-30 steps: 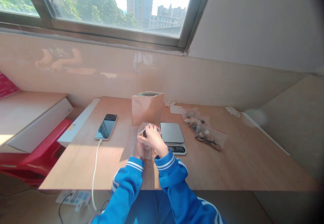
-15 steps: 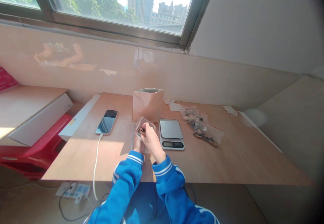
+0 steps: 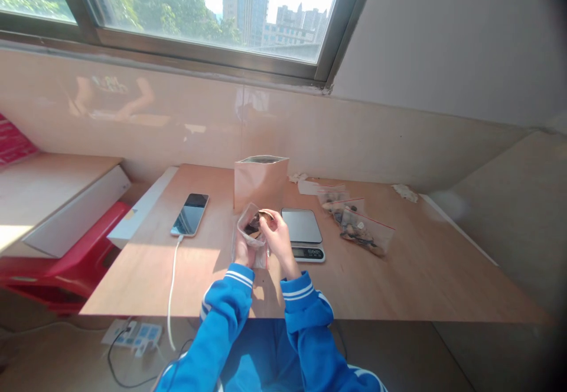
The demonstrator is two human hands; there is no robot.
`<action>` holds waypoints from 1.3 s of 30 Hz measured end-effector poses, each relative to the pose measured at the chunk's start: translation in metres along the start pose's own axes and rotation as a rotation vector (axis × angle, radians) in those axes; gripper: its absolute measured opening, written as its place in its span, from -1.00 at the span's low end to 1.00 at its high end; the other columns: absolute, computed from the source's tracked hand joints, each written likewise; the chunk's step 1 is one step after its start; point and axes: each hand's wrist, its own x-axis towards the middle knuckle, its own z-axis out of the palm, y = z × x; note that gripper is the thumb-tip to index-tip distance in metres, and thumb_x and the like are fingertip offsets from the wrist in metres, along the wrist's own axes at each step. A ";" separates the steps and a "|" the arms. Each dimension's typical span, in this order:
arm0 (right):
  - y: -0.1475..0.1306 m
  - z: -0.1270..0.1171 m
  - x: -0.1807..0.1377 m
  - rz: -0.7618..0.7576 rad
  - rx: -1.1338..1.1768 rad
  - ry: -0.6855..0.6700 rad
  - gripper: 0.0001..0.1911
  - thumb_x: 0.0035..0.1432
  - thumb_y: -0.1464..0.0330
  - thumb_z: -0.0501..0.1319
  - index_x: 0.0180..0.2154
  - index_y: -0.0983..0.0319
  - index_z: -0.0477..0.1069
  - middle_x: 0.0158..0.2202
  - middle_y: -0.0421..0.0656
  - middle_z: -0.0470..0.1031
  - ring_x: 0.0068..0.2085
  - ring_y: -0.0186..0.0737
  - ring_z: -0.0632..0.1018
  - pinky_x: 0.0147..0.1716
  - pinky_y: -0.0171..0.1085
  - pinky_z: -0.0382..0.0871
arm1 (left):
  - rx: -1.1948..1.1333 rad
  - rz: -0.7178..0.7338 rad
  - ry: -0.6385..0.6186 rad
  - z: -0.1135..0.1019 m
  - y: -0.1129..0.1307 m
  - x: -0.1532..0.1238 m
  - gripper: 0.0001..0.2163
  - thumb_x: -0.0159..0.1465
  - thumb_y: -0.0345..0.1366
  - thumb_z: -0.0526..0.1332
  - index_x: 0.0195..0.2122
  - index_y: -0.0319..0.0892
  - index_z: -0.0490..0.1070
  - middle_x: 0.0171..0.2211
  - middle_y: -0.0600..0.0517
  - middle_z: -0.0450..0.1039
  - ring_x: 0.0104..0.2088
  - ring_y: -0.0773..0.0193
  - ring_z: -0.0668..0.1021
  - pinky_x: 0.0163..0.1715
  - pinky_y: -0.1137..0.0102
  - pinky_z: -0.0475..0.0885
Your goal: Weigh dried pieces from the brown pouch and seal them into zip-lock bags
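My left hand (image 3: 243,251) grips a small clear zip bag (image 3: 250,225) from below, holding its mouth up and open; dark pieces show inside. My right hand (image 3: 278,236) is closed in a pinch at the bag's mouth, with a small dark brown piece (image 3: 264,214) between its fingertips. Both hands hover over the wooden table (image 3: 398,280), just left of a small digital scale (image 3: 303,234). A tan stand-up pouch (image 3: 260,183) with an open top stands right behind the bag.
A phone (image 3: 191,214) on a white cable (image 3: 172,286) lies to the left. Several filled clear zip bags (image 3: 361,231) lie right of the scale. Paper scraps (image 3: 404,192) sit by the wall. A red chair (image 3: 66,262) and a white board (image 3: 139,208) are at the far left.
My right hand has drawn back out of the bag's mouth and now pinches a dark piece just above it. The left hand kept its grip on the bag.
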 end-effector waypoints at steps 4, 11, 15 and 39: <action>0.000 -0.012 0.013 0.020 0.137 0.170 -0.64 0.12 0.22 0.17 -0.08 0.27 0.36 -0.09 -0.01 0.51 -0.11 -0.19 0.55 -0.06 -0.12 0.44 | 0.023 -0.005 0.084 -0.002 -0.001 0.003 -0.58 0.14 -0.07 0.29 -0.04 -0.17 0.40 -0.29 -0.05 0.51 -0.30 0.17 0.57 -0.30 0.32 0.50; -0.088 -0.015 0.086 -0.390 -0.054 0.222 -0.70 0.19 0.30 0.10 -0.03 0.21 0.28 -0.01 -0.05 0.42 -0.02 -0.23 0.48 0.03 -0.22 0.36 | 0.044 -0.028 0.133 0.000 -0.003 0.002 -0.54 0.06 0.04 0.31 -0.07 -0.07 0.41 -0.28 -0.04 0.47 -0.31 0.12 0.57 -0.37 0.29 0.50; -0.118 0.006 0.138 -0.594 -0.257 0.127 -0.70 0.19 0.41 0.06 -0.01 0.16 0.25 0.01 -0.09 0.38 0.02 -0.23 0.44 0.06 -0.22 0.31 | 0.026 -0.016 0.098 -0.001 -0.004 0.002 -0.56 0.11 0.04 0.26 -0.07 -0.10 0.42 -0.28 -0.04 0.48 -0.32 0.16 0.56 -0.35 0.30 0.49; -0.091 -0.021 0.163 -0.454 -0.701 -0.304 -0.80 0.29 0.27 0.04 -0.21 0.20 0.38 -0.28 -0.14 0.53 -0.28 -0.20 0.51 -0.27 -0.28 0.28 | 0.021 0.003 0.084 0.002 -0.001 -0.003 -0.61 0.16 -0.07 0.24 -0.04 -0.15 0.41 -0.26 -0.08 0.49 -0.30 0.16 0.57 -0.27 0.27 0.51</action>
